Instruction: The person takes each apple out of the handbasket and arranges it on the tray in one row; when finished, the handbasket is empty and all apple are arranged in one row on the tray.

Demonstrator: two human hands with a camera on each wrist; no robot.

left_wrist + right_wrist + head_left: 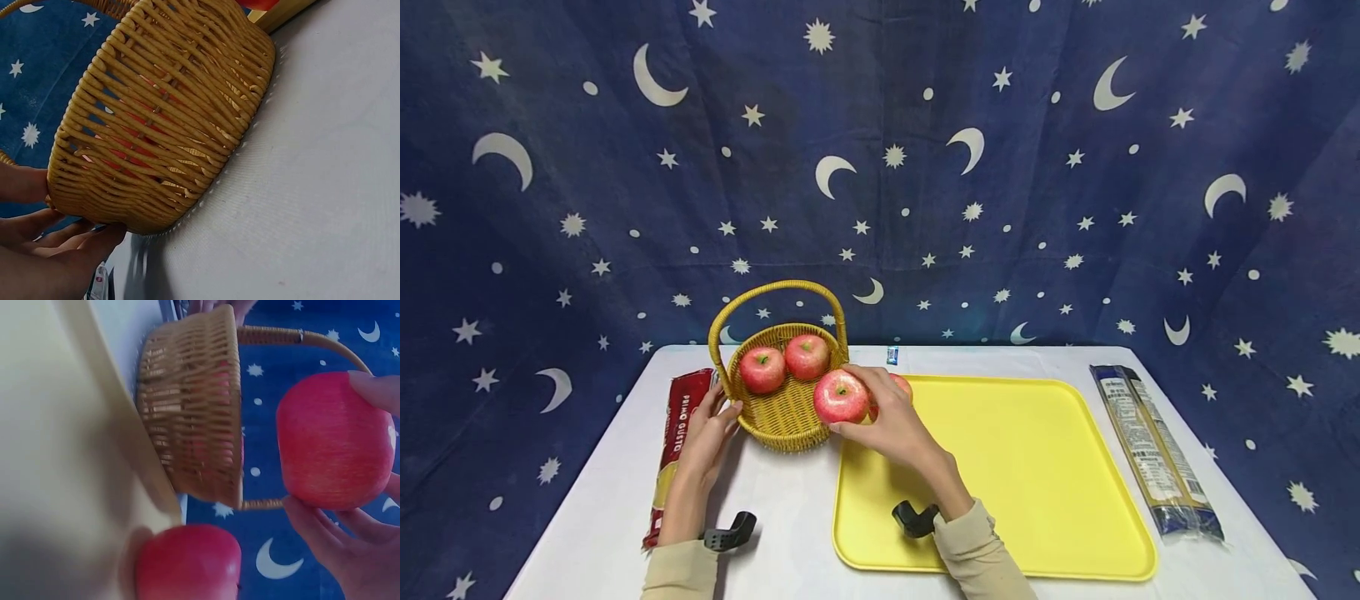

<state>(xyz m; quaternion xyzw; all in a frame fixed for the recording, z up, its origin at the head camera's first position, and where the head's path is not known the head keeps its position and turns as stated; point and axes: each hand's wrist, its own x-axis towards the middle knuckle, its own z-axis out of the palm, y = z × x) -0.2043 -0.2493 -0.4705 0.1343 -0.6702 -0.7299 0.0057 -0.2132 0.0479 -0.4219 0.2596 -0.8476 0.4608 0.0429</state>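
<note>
My right hand [887,419] holds a red apple [840,397] between thumb and fingers, above the tray's left edge and beside the basket's right rim. In the right wrist view this apple [337,440] hangs clear of the wicker basket [190,406]. My left hand [706,433] holds the left side of the basket [782,429], near the foot of its arched handle. The left wrist view shows the fingers [94,244] against the woven wall. Two apples [762,370] lie inside the basket. Another apple [190,562] rests on the yellow tray [1000,467], partly hidden behind my right hand in the head view.
A red packet [681,417] lies left of the basket, partly behind my left arm. Long clear-and-blue packs [1157,454] lie right of the tray. A small blue wrapper [892,355] sits at the white table's back edge, before a starry curtain [880,167].
</note>
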